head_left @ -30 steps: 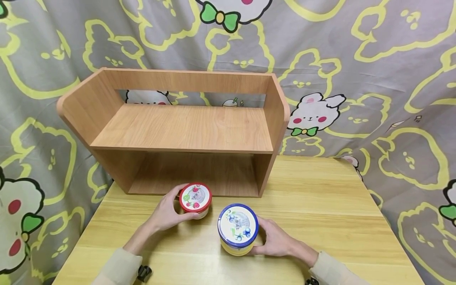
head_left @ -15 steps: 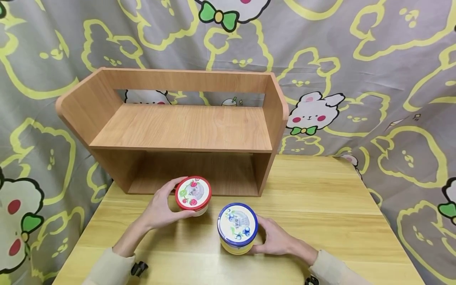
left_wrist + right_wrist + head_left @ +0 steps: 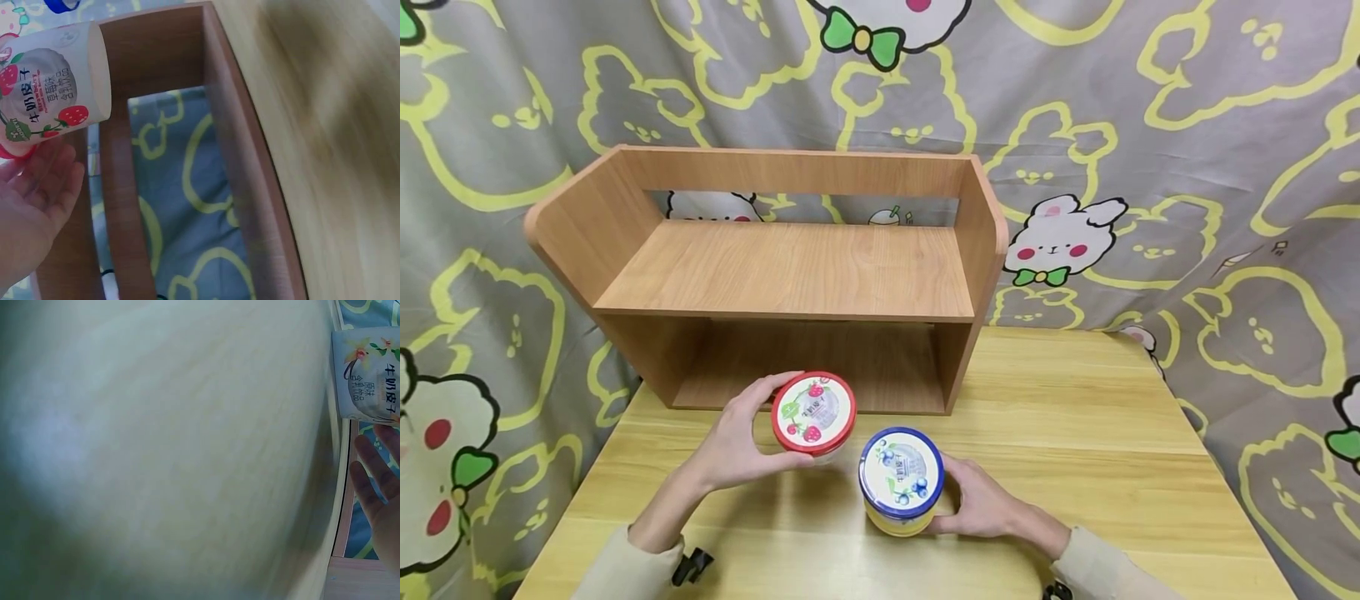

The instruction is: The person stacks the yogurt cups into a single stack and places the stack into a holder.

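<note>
In the head view my left hand [image 3: 733,442] grips a paper cup with a red, strawberry-printed lid [image 3: 814,412], thumb in front and fingers behind. The left wrist view shows this strawberry cup [image 3: 53,84] raised, its pale base uncovered. My right hand [image 3: 981,502] holds, from the right side, a cup with a blue, blueberry-printed lid [image 3: 901,472]; a yellow band shows under it, low over the table. In the right wrist view, a cup with orange flowers [image 3: 369,375] stands beside the fingers [image 3: 375,465]. The red lid is just left of and behind the blue one.
A two-tier wooden shelf [image 3: 782,271] stands behind both cups on the wooden table [image 3: 1090,433]. Its front lower edge lies close behind the red lid. A patterned grey curtain [image 3: 1217,183] hangs around the table's back and sides.
My left hand has lifted the strawberry cup, so its lid looks larger, and shifted it slightly right toward the blue lid. My right hand and the blue-lidded cup stay in place.
</note>
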Motion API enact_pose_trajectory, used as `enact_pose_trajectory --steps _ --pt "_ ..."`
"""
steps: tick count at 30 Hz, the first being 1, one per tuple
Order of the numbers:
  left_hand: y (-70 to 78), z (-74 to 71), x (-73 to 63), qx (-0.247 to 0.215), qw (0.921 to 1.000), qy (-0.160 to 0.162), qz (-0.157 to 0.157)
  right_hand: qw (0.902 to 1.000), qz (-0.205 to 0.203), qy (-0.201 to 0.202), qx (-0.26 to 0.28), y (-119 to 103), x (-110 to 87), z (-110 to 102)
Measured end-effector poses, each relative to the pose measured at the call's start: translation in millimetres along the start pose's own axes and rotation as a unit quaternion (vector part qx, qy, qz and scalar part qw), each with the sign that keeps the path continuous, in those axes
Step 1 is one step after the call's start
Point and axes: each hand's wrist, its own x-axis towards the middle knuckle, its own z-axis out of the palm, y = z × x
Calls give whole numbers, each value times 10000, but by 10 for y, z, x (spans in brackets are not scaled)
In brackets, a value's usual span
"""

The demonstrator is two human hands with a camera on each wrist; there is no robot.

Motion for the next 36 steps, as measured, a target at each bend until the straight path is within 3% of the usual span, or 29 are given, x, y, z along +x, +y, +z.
enact_pose_trajectory --steps 15,25,36 --pt "339 -78 71 -536 9978 -103 374 10000 47 -1 0 6 0 1" --pt "524 -118 156 -497 9972 -46 550 9997 -157 124 -121 15 -13 6" --pt "650 82 180 -971 9924 -364 662 9999 -132 22 81 6 -4 9"
